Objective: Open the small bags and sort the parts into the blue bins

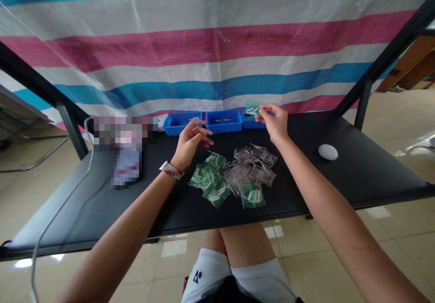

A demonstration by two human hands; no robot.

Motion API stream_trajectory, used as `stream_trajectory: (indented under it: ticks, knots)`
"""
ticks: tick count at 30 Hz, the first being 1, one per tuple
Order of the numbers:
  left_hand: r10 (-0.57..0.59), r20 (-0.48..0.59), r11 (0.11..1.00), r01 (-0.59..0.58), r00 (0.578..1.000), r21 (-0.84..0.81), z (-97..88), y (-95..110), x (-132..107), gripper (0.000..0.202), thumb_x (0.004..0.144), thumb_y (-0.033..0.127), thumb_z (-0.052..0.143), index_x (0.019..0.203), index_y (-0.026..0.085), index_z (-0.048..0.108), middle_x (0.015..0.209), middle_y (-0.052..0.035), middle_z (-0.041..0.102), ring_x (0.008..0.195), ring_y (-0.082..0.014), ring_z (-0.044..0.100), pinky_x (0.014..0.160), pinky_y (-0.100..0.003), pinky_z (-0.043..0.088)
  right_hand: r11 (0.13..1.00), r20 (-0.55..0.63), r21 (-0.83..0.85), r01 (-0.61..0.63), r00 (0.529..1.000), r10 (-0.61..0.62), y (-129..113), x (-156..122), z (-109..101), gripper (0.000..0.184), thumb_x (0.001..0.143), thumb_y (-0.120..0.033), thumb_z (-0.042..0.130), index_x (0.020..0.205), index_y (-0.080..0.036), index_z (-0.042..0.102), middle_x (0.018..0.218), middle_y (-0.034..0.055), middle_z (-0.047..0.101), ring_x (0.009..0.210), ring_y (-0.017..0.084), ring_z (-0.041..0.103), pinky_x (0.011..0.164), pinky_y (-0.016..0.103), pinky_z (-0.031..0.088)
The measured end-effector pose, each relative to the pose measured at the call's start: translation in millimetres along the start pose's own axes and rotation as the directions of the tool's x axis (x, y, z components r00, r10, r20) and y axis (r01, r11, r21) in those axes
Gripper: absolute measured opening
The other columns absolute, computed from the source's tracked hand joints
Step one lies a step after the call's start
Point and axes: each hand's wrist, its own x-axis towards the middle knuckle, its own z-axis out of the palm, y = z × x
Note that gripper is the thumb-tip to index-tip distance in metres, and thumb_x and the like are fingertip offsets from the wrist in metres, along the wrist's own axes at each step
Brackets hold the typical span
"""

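My right hand [275, 121] pinches a small green plastic bag [252, 109] with white pieces inside, held above the right blue bin [249, 124]. My left hand [193, 142], wearing a woven wristband, hovers in front of the left blue bin [171, 124]; its fingers are apart and hold nothing. Some thin metal pieces lie in the middle blue bin [224, 124]. On the table below the hands is a pile of green bags [212, 180] with white pieces, beside clear bags [243, 176] with thin metal pins. One green bag [253, 196] lies nearest the front.
A white oval object [328, 152] rests on the right of the black table [136, 212]. Blurred items [127, 153] stand at the left, near a white cable [61, 203]. Behind the bins hangs a striped sheet [217, 45], between black frame posts.
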Motion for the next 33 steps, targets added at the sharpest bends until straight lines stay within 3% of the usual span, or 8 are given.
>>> stream_trajectory:
  ticks: [2,5,9,17,22,24,29,33]
  knots:
    - [-0.009,0.004,1.000,0.009,1.000,0.003,1.4,1.4,-0.7,0.039,0.086,0.030,0.074,0.121,0.018,0.064,0.098,-0.0031,0.076,0.069,-0.0152,0.077,0.062,-0.025,0.061,0.970,0.048,-0.242,0.033,0.999,-0.022,3.5,7.1,-14.0,0.016,0.090,-0.031,0.070,0.097,-0.019,0.075,0.092,0.0065,0.078,0.070,0.021,0.075,0.072,0.037,0.064]
    - [-0.015,0.012,1.000,0.015,1.000,0.000,2.9,2.3,-1.6,0.035,0.086,0.030,0.074,0.117,0.017,0.065,0.094,-0.0023,0.075,0.067,-0.0141,0.075,0.061,-0.025,0.060,0.759,0.235,-0.602,0.250,0.963,-0.131,1.3,5.0,-25.9,0.023,0.094,-0.024,0.064,0.107,-0.021,0.083,0.114,0.0104,0.081,0.095,0.028,0.077,0.088,0.042,0.062]
    - [0.004,0.016,1.000,-0.004,1.000,0.003,2.4,1.7,-1.5,0.031,0.086,0.030,0.075,0.113,0.017,0.066,0.089,-0.0008,0.073,0.063,-0.0129,0.073,0.060,-0.025,0.058,0.545,0.357,-0.757,0.362,0.926,-0.119,-7.2,-4.5,-24.7,0.035,0.100,-0.023,0.058,0.123,-0.029,0.085,0.130,0.0100,0.076,0.108,0.030,0.072,0.093,0.043,0.059]
    - [0.012,0.047,1.000,-0.012,0.999,0.003,-1.2,-3.6,0.3,0.029,0.086,0.030,0.075,0.111,0.017,0.068,0.088,-0.0006,0.073,0.062,-0.0128,0.072,0.060,-0.025,0.058,0.462,0.397,-0.801,0.381,0.916,-0.068,-12.9,-11.2,-20.2,0.044,0.100,-0.029,0.062,0.140,-0.031,0.079,0.125,0.0142,0.063,0.095,0.027,0.067,0.084,0.044,0.060]
    - [0.000,0.083,1.000,0.000,0.997,0.005,-0.2,-4.5,-0.1,0.027,0.086,0.029,0.075,0.109,0.017,0.068,0.088,-0.0015,0.073,0.063,-0.0136,0.073,0.060,-0.025,0.058,0.506,0.403,-0.735,0.452,0.891,-0.211,-27.2,-30.2,-4.8,0.042,0.098,-0.028,0.065,0.137,-0.022,0.077,0.129,0.0169,0.064,0.097,0.029,0.066,0.079,0.040,0.058]
    - [-0.004,0.076,1.000,0.004,0.997,-0.001,0.1,-4.5,0.1,0.026,0.086,0.029,0.074,0.109,0.017,0.068,0.089,-0.0015,0.073,0.063,-0.0136,0.073,0.060,-0.025,0.058,0.581,0.518,-0.606,0.544,0.824,-0.231,-33.4,-44.2,7.5,0.026,0.096,-0.024,0.067,0.117,-0.021,0.082,0.121,0.0136,0.068,0.099,0.027,0.065,0.084,0.039,0.058]
    - [-0.005,-0.002,1.000,0.005,1.000,0.017,-1.1,-5.1,1.4,0.026,0.085,0.028,0.076,0.108,0.018,0.069,0.094,-0.0018,0.073,0.063,-0.0126,0.071,0.060,-0.025,0.059,0.684,0.881,-0.123,0.719,0.396,-0.258,-38.9,-79.0,33.9,0.035,0.085,-0.005,0.076,0.113,-0.024,0.085,0.116,0.0085,0.070,0.116,0.027,0.061,0.109,0.045,0.052]
    - [-0.003,-0.021,1.000,0.004,1.000,0.030,-1.0,-5.5,1.5,0.026,0.084,0.029,0.076,0.107,0.018,0.069,0.095,-0.0018,0.073,0.064,-0.0128,0.070,0.060,-0.025,0.059,0.717,0.922,-0.063,0.694,0.315,-0.224,-37.3,-89.7,37.7,0.042,0.082,0.002,0.072,0.114,-0.022,0.086,0.120,0.0100,0.072,0.120,0.027,0.060,0.112,0.046,0.051]
